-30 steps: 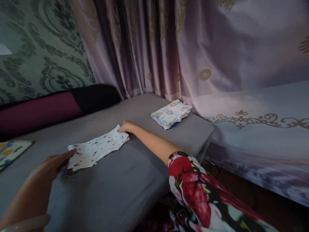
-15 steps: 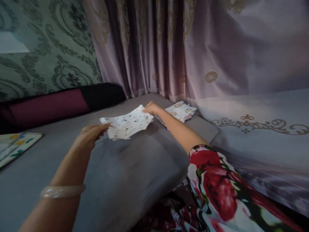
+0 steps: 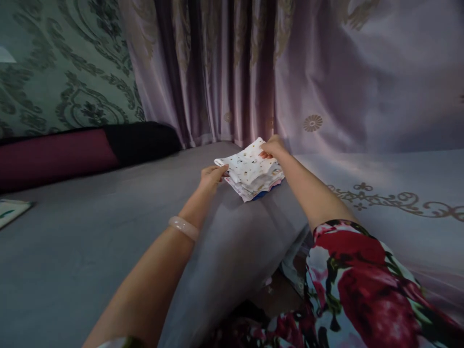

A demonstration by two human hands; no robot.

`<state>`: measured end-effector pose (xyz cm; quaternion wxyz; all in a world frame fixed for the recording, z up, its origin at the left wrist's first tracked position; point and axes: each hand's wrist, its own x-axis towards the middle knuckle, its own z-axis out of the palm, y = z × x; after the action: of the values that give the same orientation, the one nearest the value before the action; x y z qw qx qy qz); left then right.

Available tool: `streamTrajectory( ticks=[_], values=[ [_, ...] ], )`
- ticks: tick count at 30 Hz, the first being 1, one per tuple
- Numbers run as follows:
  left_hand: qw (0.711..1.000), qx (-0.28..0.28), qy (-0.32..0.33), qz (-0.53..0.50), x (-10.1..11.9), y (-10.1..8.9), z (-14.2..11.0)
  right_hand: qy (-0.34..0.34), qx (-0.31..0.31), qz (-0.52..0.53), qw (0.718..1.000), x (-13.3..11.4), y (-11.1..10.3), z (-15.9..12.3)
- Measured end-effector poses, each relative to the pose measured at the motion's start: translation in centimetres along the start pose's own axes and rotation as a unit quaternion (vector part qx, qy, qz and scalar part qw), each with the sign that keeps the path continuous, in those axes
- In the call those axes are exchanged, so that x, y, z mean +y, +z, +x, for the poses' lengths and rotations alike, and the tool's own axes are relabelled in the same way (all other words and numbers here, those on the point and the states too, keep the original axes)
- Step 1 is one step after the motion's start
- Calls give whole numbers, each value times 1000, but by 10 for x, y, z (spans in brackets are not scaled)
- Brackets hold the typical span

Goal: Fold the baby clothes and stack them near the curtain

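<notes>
A folded white cloth with small dots lies over a stack of folded cloths at the far right corner of a grey mattress. My left hand pinches the cloth's near left corner; a pale bangle circles that wrist. My right hand grips the cloth's far right corner. Both hands hold the cloth right on top of the stack.
A maroon and black bolster lies along the green patterned wall. Purple curtains hang behind the mattress and spread over the right side. A printed mat's corner shows at the left edge. My floral sleeve fills the lower right.
Both hands lifted the dotted cloth off the middle of the mattress and carried it right and away, onto the stack at the corner.
</notes>
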<state>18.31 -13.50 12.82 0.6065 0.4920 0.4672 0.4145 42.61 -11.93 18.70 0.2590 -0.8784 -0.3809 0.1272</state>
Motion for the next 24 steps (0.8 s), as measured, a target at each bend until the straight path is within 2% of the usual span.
streamTrajectory(
  ticks=[5,9,14,20,24],
  values=[
    [998,-16,-44,-36,-10,50,9,-5,44,-60,997,34,-16,18],
    [997,-28,-59,-38,-22,73,19,-7,77,-90,993,45,-18,23],
    [997,-29,-65,-41,-42,84,34,27,68,-116,991,48,-13,27],
    [997,-16,-81,6,-61,88,44,-7,107,-173,979,65,3,42],
    [996,-15,-69,53,-68,87,44,0,109,-204,973,74,14,47]
  ],
)
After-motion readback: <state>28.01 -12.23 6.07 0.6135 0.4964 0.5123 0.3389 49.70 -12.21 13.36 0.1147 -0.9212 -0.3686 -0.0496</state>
